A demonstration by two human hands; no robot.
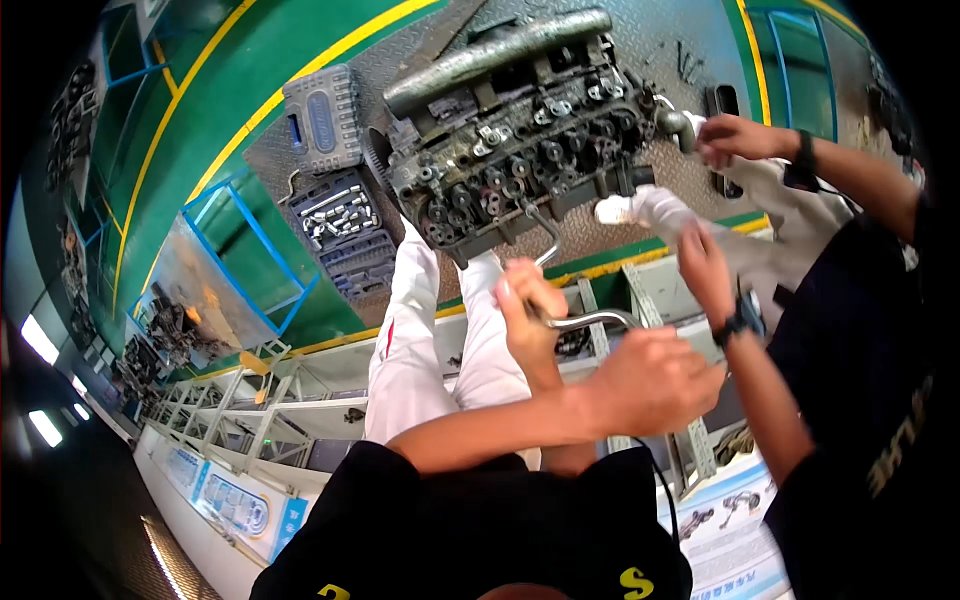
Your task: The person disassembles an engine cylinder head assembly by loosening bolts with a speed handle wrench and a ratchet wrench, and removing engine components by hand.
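Note:
A steel speed brace (592, 320) with a cranked shaft runs from the engine's cylinder head (470, 185) down towards me. My right hand (532, 305) is closed round the brace's middle part. Crossing over my right forearm, my left hand (655, 380) is closed at the brace's near end, covering it. The brace's far tip meets the near side of the head, among the bolts and springs; the exact fit is too small to tell. A long grey metal tube (500, 60) lies along the engine's far side.
Left of the engine lie a closed grey tool case (322, 120) and an open socket set (340, 215) on the metal-plate bench top (395, 30). A co-worker stands at right, one hand (735, 140) near the engine's pipe end, the other hand (705, 270) lower. Below is a metal frame (690, 440).

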